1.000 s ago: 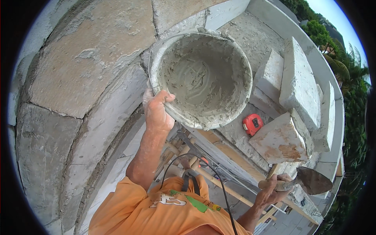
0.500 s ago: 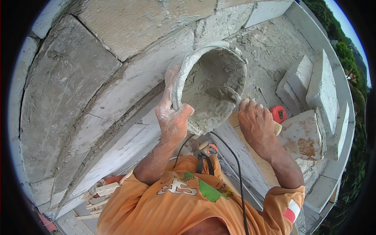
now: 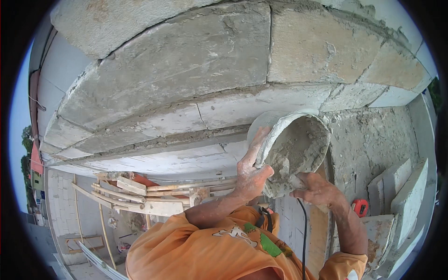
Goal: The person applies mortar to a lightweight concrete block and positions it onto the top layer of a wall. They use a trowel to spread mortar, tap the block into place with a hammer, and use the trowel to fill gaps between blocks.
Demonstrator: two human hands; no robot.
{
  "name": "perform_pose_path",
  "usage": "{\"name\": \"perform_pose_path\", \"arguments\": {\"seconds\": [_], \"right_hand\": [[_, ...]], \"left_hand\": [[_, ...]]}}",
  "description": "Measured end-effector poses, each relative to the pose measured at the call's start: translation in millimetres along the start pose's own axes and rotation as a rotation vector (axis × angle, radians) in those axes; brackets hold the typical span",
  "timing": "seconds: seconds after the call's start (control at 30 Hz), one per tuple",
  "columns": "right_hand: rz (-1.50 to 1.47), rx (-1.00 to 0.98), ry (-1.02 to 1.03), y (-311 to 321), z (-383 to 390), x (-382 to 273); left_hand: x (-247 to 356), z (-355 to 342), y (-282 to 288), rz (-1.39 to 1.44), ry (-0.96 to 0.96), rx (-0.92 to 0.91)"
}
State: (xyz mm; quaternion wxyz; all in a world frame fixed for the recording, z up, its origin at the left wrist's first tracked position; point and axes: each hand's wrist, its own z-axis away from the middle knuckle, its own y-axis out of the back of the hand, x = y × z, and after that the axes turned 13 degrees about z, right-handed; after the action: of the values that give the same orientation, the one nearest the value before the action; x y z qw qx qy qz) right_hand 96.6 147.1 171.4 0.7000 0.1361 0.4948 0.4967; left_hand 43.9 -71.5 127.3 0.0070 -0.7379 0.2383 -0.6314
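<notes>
A pale bucket [image 3: 260,122], crusted with cement, is tipped so that its mouth faces me. Wet grey mortar [image 3: 305,140] coats the inside. My left hand [image 3: 252,171], dusted white, grips the bucket's left side with the thumb over the rim. By the near right rim, my right hand [image 3: 315,189] is closed round the handle of a trowel. The trowel's mortar-smeared blade [image 3: 280,169] reaches into the bucket; most of the handle is hidden by my fingers.
A block wall [image 3: 196,60] with mortar joints curves across the far side. On the right ledge [image 3: 368,140] lie loose pale blocks [image 3: 408,200] and a red tape measure [image 3: 360,207]. Bamboo poles and boards [image 3: 158,205] stand lower left. A black cable [image 3: 304,233] hangs before me.
The view has swung left, so the bucket and both hands appear farther right. My right hand has moved from the bucket's right side to its near rim, turning the trowel blade inside.
</notes>
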Motion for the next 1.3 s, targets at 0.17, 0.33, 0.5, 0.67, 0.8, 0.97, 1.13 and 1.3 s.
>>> {"name": "perform_pose_path", "arguments": {"seconds": [0.17, 0.33, 0.5, 0.67, 0.8, 0.97, 1.13, 1.3], "right_hand": [[-0.163, -0.229, -0.136, 24, 5, -14], [-0.205, -0.188, 0.019, 59, 15, -49], [-0.145, -0.035, 0.118, 103, 21, -110], [-0.179, 0.051, 0.206, 119, -7, -183], [-0.224, 0.022, 0.258, 114, -36, -238], [-0.197, -0.073, 0.281, 102, -64, -283], [-0.087, -0.075, 0.342, 95, -79, -322], [0.055, 0.314, 0.554, 90, -83, -363]], "left_hand": [[33, 21, 35, 0.121, 0.076, 0.212], [68, 52, 76, 0.509, 0.114, 0.448], [84, 78, 111, 0.596, 0.058, 0.576], [96, 108, 148, 0.632, -0.011, 0.705], [110, 129, 177, 0.68, -0.085, 0.798], [127, 142, 208, 0.715, -0.168, 0.857], [143, 151, 223, 0.753, -0.269, 0.893], [146, 157, 236, 0.768, -0.317, 0.925]]}}
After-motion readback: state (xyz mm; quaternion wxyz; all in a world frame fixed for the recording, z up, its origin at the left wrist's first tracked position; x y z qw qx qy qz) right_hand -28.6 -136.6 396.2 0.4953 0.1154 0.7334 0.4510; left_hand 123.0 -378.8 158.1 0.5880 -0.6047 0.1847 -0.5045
